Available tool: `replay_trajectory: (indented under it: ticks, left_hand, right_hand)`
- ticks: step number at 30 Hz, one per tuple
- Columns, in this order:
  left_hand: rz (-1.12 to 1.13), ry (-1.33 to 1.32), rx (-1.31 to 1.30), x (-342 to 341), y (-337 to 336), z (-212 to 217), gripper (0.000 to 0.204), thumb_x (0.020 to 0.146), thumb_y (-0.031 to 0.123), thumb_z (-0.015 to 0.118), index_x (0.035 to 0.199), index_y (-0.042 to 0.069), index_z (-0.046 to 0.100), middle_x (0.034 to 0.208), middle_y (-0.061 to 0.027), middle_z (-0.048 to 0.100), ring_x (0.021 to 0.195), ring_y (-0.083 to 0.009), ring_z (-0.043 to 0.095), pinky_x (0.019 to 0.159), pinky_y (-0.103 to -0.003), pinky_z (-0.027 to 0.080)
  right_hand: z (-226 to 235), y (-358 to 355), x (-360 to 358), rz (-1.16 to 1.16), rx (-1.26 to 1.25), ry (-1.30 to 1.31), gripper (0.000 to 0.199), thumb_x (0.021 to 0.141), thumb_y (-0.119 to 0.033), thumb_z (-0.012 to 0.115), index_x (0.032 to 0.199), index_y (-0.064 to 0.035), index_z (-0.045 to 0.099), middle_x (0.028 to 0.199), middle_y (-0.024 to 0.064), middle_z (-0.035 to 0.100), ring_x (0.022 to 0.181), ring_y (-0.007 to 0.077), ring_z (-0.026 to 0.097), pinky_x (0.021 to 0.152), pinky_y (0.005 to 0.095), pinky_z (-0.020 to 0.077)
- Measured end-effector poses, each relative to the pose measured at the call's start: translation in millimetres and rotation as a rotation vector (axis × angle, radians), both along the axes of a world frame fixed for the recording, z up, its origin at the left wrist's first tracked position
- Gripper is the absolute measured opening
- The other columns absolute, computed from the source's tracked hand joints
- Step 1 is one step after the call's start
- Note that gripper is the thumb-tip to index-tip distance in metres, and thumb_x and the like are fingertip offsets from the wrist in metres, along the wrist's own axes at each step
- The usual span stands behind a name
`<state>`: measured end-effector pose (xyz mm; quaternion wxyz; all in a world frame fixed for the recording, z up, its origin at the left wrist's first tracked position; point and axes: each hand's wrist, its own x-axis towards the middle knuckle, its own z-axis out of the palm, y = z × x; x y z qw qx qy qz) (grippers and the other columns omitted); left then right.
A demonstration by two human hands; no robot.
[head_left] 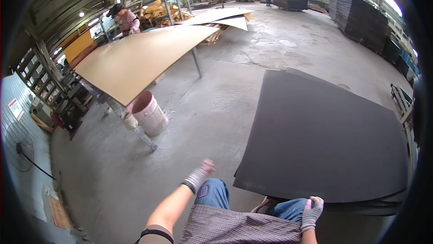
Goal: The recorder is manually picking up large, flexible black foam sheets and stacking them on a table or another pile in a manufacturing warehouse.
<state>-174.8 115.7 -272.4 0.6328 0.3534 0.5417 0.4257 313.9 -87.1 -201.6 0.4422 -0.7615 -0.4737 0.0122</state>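
My left hand (202, 173), in a striped glove with bare fingertips, is raised over the concrete floor, left of my knee. Motion blurs its fingers, and no held thing shows. My right hand (312, 214), gloved alike, is beside my thigh at the near edge of a large black sheet (324, 136). Its fingers are curled; whether they grip the edge is hidden. That sheet lies flat on top of other black sheets, their corners slightly offset. A checked apron (239, 228) covers my lap above blue jeans.
To the left, a big tan board (149, 57) rests on a table with metal legs. A stained bucket (149, 113) stands under its near corner. Another person (126, 21) is behind the board. A fan (19, 147) is at far left; tall stacks of dark sheets (361, 21) stand at right.
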Motion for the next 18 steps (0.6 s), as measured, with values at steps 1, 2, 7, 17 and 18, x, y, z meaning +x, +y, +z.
replay_trajectory:
  ticks: [1,2,7,17,18]
  left_hand:
    - [0.223,-0.111,-0.092,-45,12,15,0.064,0.088,0.065,0.049,0.117,0.008,0.06,0.119,-0.0119,0.061,0.112,-0.0259,0.055,0.099,-0.042,0.042]
    - [0.464,-0.111,-0.064,-118,15,19,0.083,0.084,0.077,0.037,0.118,0.005,0.059,0.121,-0.0137,0.061,0.115,-0.0286,0.054,0.106,-0.049,0.032]
    - [0.844,-0.469,0.178,-258,91,143,0.086,0.079,0.069,0.059,0.137,0.007,0.046,0.133,-0.0116,0.055,0.122,-0.0312,0.051,0.113,-0.042,0.027]
    - [0.673,0.291,0.157,-217,-2,15,0.049,0.085,0.02,0.073,0.122,-0.006,0.055,0.118,-0.0105,0.062,0.104,-0.0202,0.058,0.094,-0.033,0.046]
    - [0.73,0.35,0.07,-240,-54,-33,0.04,0.085,0.019,0.073,0.114,-0.004,0.058,0.102,-0.0064,0.065,0.089,-0.0167,0.061,0.08,-0.032,0.05]
  right_hand:
    - [3,1,1,0.009,-0.02,-0.053,0.013,0.076,0.005,0.062,0.088,0.0,0.062,0.095,0.0114,0.058,0.091,0.0244,0.059,0.085,0.0346,0.0485]
    - [8,10,-9,0.044,-0.05,-0.038,0.011,0.076,0.004,0.062,0.086,0.0001,0.062,0.094,0.0115,0.059,0.09,0.0247,0.059,0.083,0.0346,0.0485]
    - [15,25,-10,0.045,-0.108,-0.139,0.007,0.076,0.002,0.062,0.082,-0.0004,0.064,0.09,0.0124,0.06,0.087,0.0267,0.059,0.081,0.0363,0.0483]
    - [19,38,-26,-0.064,-0.215,-0.339,0.004,0.073,-0.013,0.068,0.074,-0.0106,0.065,0.083,0.0095,0.062,0.083,0.0301,0.06,0.076,0.0413,0.0487]
    - [16,41,-31,-0.057,-0.231,-0.328,0.004,0.073,-0.014,0.068,0.074,-0.0111,0.066,0.084,0.0092,0.062,0.084,0.0299,0.06,0.076,0.0416,0.0486]
